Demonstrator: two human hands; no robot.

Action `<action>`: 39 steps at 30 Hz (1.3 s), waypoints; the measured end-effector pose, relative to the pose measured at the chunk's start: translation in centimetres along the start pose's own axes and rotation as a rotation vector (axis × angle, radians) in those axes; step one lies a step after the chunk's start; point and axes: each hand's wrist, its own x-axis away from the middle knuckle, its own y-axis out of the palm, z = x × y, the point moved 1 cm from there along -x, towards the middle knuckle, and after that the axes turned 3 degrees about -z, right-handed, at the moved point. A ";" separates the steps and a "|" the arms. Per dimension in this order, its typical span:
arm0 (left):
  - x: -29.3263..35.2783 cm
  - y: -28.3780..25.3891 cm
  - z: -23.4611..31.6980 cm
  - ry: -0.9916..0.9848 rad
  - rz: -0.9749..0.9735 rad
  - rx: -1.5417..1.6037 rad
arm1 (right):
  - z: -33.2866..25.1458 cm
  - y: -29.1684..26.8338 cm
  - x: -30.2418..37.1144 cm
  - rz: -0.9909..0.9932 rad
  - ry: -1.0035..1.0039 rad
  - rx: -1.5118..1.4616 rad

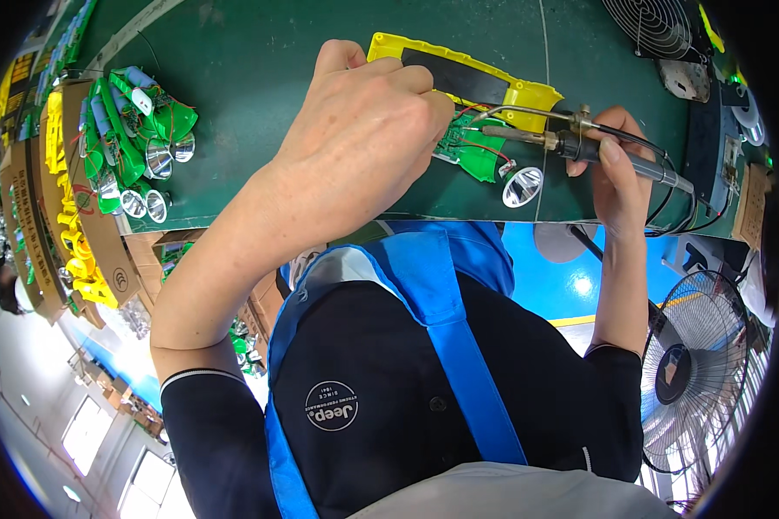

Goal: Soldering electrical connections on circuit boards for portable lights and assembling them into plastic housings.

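My left hand (372,143) is closed, knuckles up, over the near side of a yellow plastic housing (532,95) with a black strip along its middle. Its fingertips and whatever they grip are hidden. From beneath that hand juts a green lamp assembly (474,162) with a circuit board and thin red wires. A shiny round reflector (522,187) hangs at its right end. My right hand (619,169) is closed around a soldering iron (666,173) with a thin metal tube along its upper side. The iron's tip points left, at the circuit board beside my left fingers.
Several green lamp assemblies (134,143) with reflectors are heaped on the green table (234,78) at left. Past the left edge stand cardboard boxes (104,208) with yellow housings. A caged fan (653,22) sits at the far right; another fan (692,372) is below the right edge.
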 end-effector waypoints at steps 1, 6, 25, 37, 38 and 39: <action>0.0 0.0 0.0 0.000 -0.001 -0.003 | 0.0 0.0 0.0 0.000 -0.002 -0.003; -0.3 -0.1 -0.7 0.063 0.006 0.088 | 0.2 -0.2 0.0 0.036 -0.060 -0.058; 4.6 2.5 -3.9 0.127 0.228 -0.238 | -1.5 3.3 -10.3 0.101 -0.738 0.341; -1.0 -5.7 -12.4 -0.301 0.678 0.038 | 1.2 -0.4 -9.9 0.178 -0.473 0.299; -3.2 -6.1 -13.3 -0.357 0.649 -0.014 | 1.3 -0.4 -8.9 0.172 -0.474 0.283; -5.9 -6.4 -14.2 -0.402 0.619 -0.055 | 0.8 -0.2 -7.8 0.174 -0.518 0.330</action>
